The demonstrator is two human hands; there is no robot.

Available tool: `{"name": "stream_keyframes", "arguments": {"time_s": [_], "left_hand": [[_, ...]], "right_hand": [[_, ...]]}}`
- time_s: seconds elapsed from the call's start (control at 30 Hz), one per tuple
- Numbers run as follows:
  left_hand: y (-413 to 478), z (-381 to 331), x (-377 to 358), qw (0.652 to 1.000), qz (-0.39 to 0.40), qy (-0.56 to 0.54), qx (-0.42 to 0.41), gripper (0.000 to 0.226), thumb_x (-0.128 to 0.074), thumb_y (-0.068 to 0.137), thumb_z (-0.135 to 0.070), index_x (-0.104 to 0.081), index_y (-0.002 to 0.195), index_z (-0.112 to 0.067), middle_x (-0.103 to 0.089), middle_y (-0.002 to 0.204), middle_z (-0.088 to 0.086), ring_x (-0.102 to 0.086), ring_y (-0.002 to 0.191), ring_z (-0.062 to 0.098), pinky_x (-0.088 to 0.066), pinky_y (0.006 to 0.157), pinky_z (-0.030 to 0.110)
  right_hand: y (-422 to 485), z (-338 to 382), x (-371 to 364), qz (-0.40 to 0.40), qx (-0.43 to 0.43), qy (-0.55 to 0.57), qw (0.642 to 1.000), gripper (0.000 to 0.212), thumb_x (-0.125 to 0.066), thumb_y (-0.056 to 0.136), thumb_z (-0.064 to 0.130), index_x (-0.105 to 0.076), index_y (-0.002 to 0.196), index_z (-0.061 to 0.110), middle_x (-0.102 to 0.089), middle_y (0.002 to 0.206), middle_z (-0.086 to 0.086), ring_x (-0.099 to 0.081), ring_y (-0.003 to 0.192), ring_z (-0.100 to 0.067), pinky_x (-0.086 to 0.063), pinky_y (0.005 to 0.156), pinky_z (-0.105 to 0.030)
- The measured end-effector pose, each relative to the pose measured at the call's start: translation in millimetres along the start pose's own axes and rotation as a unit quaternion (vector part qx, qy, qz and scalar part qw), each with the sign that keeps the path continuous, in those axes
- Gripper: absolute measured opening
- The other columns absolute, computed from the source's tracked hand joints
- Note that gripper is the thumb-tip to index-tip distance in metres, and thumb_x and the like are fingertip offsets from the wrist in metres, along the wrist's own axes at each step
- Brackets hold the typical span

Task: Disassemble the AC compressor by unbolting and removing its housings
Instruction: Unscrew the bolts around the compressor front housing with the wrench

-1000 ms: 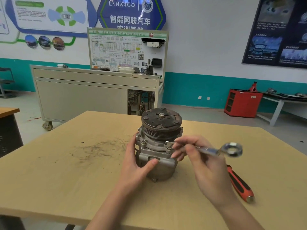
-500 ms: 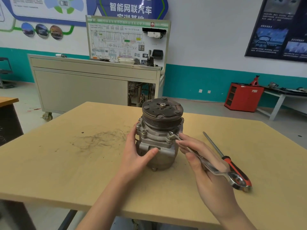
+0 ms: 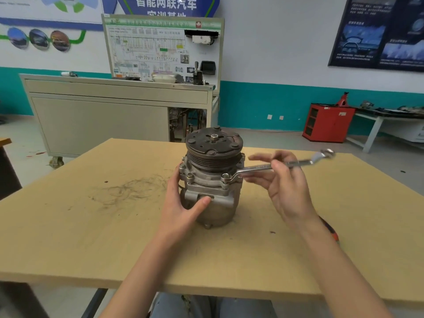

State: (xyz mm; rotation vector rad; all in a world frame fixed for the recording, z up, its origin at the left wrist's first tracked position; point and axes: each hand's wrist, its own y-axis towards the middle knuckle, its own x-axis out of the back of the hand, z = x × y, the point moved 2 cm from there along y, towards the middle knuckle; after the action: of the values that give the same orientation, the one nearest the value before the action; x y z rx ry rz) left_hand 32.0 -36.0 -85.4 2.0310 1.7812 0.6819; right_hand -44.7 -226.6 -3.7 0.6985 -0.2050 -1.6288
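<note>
Left hand [image 3: 183, 203] wraps the compressor [image 3: 206, 182] body, thumb across its front, bracing it upright near the middle of the worktop [image 3: 91, 226]. Your right hand [image 3: 284, 184] pinches the wrench [image 3: 259, 167] shank lightly, fingers half-curled. Seat the ring end fully over the flange bolt [image 3: 225, 176], hold the shank level and pull steadily against your bracing grip. The compressor's long axis stands vertical, clutch plate [image 3: 213, 143] up; the wrench points right.

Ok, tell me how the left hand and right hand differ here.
The left hand grips the compressor, thumb across its front; the right hand pinches the wrench, fingers spread. The left hand sits low; the right hand is raised beside the pulley. Both are bare.
</note>
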Motion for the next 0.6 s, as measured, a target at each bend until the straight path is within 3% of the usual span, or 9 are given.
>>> {"name": "stream_keyframes", "arguments": {"time_s": [0.1, 0.17, 0.23, 0.33, 0.4, 0.47, 0.5, 0.57, 0.6], "left_hand": [[-0.3, -1.4, 0.6, 1.000, 0.001, 0.004, -0.003, 0.088, -0.067, 0.063, -0.060, -0.021, 0.137, -0.048, -0.034, 0.136, -0.033, -0.032, 0.120, -0.026, -0.028, 0.091, -0.005], [-0.7, -1.7, 1.7, 1.000, 0.004, 0.009, 0.001, 0.087, -0.067, 0.063, -0.061, -0.020, 0.135, -0.052, -0.033, 0.136, -0.033, -0.031, 0.121, -0.026, -0.028, 0.090, -0.006], [-0.9, -1.6, 2.0, 1.000, 0.008, 0.011, 0.003, 0.086, -0.067, 0.063, -0.062, -0.020, 0.135, -0.053, -0.034, 0.137, -0.033, -0.031, 0.123, -0.024, -0.028, 0.090, -0.005], [-0.9, -2.5, 1.1, 1.000, 0.006, 0.003, -0.003, 0.086, -0.068, 0.065, -0.059, -0.022, 0.137, -0.049, -0.035, 0.136, -0.035, -0.034, 0.123, -0.022, -0.030, 0.091, -0.004], [-0.7, -3.7, 0.3, 1.000, 0.005, -0.002, -0.004, 0.088, -0.067, 0.065, -0.060, -0.023, 0.139, -0.046, -0.035, 0.136, -0.033, -0.034, 0.123, -0.021, -0.030, 0.092, -0.003], [-1.0, -3.5, -0.2, 1.000, 0.005, -0.001, -0.004, 0.092, -0.067, 0.065, -0.060, -0.024, 0.144, -0.038, -0.037, 0.140, -0.026, -0.034, 0.126, -0.018, -0.030, 0.095, -0.001], [-0.9, -1.6, -0.1, 1.000, 0.005, 0.000, -0.001, 0.095, -0.067, 0.066, -0.059, -0.024, 0.146, -0.033, -0.038, 0.143, -0.020, -0.034, 0.128, -0.016, -0.029, 0.097, 0.000], [-0.6, 1.6, 0.2, 1.000, 0.005, 0.010, 0.003, 0.100, -0.067, 0.066, -0.060, -0.024, 0.150, -0.027, -0.038, 0.147, -0.013, -0.034, 0.132, -0.010, -0.030, 0.102, 0.005], [-0.3, 2.2, 0.2, 1.000, 0.004, 0.016, 0.006, 0.101, -0.068, 0.066, -0.061, -0.023, 0.150, -0.027, -0.038, 0.149, -0.011, -0.034, 0.133, -0.007, -0.031, 0.107, 0.011]], "right_hand": [[33.2, 5.8, 11.9, 0.036, -0.152, -0.014, 0.988, 0.021, -0.031, 0.101, 0.008, -0.049, 0.092, 0.005, -0.072, 0.087, -0.014, -0.071, 0.081, -0.026, -0.057, 0.065, -0.028], [44.0, 11.9, 14.6, 0.064, -0.169, -0.047, 0.982, 0.023, -0.039, 0.098, 0.016, -0.056, 0.091, 0.002, -0.072, 0.085, -0.014, -0.071, 0.081, -0.025, -0.057, 0.065, -0.026], [43.2, 20.5, 11.0, 0.055, -0.124, -0.075, 0.988, 0.030, -0.047, 0.089, 0.028, -0.059, 0.089, 0.001, -0.073, 0.084, -0.016, -0.071, 0.081, -0.028, -0.057, 0.064, -0.025], [24.4, 30.4, -1.9, 0.009, 0.025, -0.184, 0.983, 0.032, -0.049, 0.088, 0.036, -0.063, 0.085, 0.007, -0.074, 0.078, -0.009, -0.072, 0.073, -0.025, -0.058, 0.062, -0.026], [3.5, 35.3, -18.3, 0.033, 0.168, -0.302, 0.938, 0.026, -0.052, 0.093, 0.029, -0.066, 0.087, 0.008, -0.073, 0.080, -0.006, -0.072, 0.072, -0.020, -0.059, 0.063, -0.031], [-18.3, 36.5, -32.2, 0.083, 0.317, -0.434, 0.839, 0.028, -0.053, 0.092, 0.024, -0.069, 0.090, 0.001, -0.072, 0.083, -0.010, -0.072, 0.073, -0.020, -0.059, 0.062, -0.037], [-27.4, 35.8, -39.3, 0.091, 0.357, -0.487, 0.792, 0.032, -0.053, 0.092, 0.027, -0.070, 0.090, 0.000, -0.072, 0.084, -0.009, -0.071, 0.072, -0.019, -0.058, 0.062, -0.037], [-37.6, 35.8, -50.7, 0.099, 0.348, -0.521, 0.773, 0.039, -0.050, 0.093, 0.038, -0.071, 0.088, 0.006, -0.072, 0.082, -0.006, -0.068, 0.068, -0.016, -0.055, 0.057, -0.033], [-41.7, 35.3, -54.9, 0.106, 0.377, -0.542, 0.744, 0.041, -0.049, 0.095, 0.036, -0.071, 0.086, 0.004, -0.071, 0.079, -0.008, -0.067, 0.062, -0.018, -0.054, 0.050, -0.032]]}}
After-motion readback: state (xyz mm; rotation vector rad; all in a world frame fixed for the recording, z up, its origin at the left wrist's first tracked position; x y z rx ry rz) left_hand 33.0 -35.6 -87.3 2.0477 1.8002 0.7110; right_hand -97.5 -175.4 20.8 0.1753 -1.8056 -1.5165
